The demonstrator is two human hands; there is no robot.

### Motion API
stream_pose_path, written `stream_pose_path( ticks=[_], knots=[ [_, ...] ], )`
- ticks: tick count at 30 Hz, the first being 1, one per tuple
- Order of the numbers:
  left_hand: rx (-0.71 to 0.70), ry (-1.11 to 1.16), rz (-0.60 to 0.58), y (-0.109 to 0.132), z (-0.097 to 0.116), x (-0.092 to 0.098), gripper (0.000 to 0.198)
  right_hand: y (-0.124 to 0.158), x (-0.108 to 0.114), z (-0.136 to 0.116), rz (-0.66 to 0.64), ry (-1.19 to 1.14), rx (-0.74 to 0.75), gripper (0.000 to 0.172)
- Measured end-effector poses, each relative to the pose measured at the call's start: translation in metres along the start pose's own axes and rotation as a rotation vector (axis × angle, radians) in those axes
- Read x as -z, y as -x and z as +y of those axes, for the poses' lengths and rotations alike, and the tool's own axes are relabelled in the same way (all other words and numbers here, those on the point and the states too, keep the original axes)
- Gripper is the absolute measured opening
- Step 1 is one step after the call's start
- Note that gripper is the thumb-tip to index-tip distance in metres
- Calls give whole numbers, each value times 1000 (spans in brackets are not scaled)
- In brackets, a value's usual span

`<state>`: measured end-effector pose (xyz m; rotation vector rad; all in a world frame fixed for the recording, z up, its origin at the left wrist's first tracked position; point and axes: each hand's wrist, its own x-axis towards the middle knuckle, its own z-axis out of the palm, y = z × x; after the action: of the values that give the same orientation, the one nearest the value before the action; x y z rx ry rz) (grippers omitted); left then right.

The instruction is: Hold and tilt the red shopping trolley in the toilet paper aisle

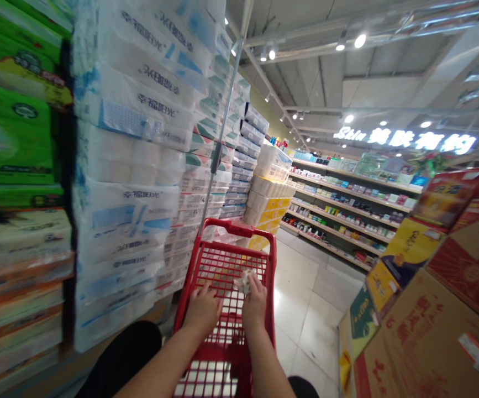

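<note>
A red plastic shopping basket with grid walls is right in front of me, between my dark-clad knees. My left hand is over its left part, fingers bent loosely over the grid with the thumb apart. I see nothing in that hand. In my right hand, a crumpled whitish wad, like a tissue or thin wrapper, is pinched between the fingers above the basket. Its exact kind is too blurred to tell. The fingertips of both hands are partly hidden.
Tall stacks of wrapped paper rolls and green packs stand close on the left. A thin metal pole rises beyond the basket. Cardboard cartons are piled on the right. Product shelves line the back beyond the tiled floor.
</note>
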<state>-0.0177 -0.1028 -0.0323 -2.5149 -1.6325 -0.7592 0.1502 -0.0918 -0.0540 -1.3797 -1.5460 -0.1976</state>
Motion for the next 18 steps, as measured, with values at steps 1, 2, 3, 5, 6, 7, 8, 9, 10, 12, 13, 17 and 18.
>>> stream_pose_path(
  ticks=[1,2,3,5,6,7,8,9,10,12,13,17,18],
  knots=[
    [1,-1,-1,0,0,0,41,1,0,-2,-1,11,7,65],
    [1,-2,-2,0,1,1,41,3,0,-5,-33,13,43,65],
    [0,-4,-4,0,1,1,40,5,0,-8,-85,5,94,65],
    [-3,-7,-8,0,1,2,39,8,0,-15,-200,-26,192,64],
    [-8,-6,-9,0,1,2,38,9,0,-16,-229,-39,212,64],
    [-10,-6,-9,0,1,2,38,9,0,-16,-228,-43,202,65],
    [-11,-5,-7,0,1,1,38,9,1,-15,-198,-35,163,65],
    [-12,-4,-4,0,0,1,38,8,2,-14,-148,-17,104,66],
    [-14,-3,-1,0,0,0,39,8,4,-12,-94,5,42,66],
    [-14,0,4,0,0,-1,40,8,5,-9,-47,35,-20,65],
    [-13,2,3,0,-1,-1,40,8,5,-9,-70,37,3,64],
    [-9,6,-7,-1,-3,-2,36,12,0,-16,-240,6,183,64],
    [-8,8,-6,-1,-3,-2,37,12,-2,-17,-234,8,175,64]
  ],
)
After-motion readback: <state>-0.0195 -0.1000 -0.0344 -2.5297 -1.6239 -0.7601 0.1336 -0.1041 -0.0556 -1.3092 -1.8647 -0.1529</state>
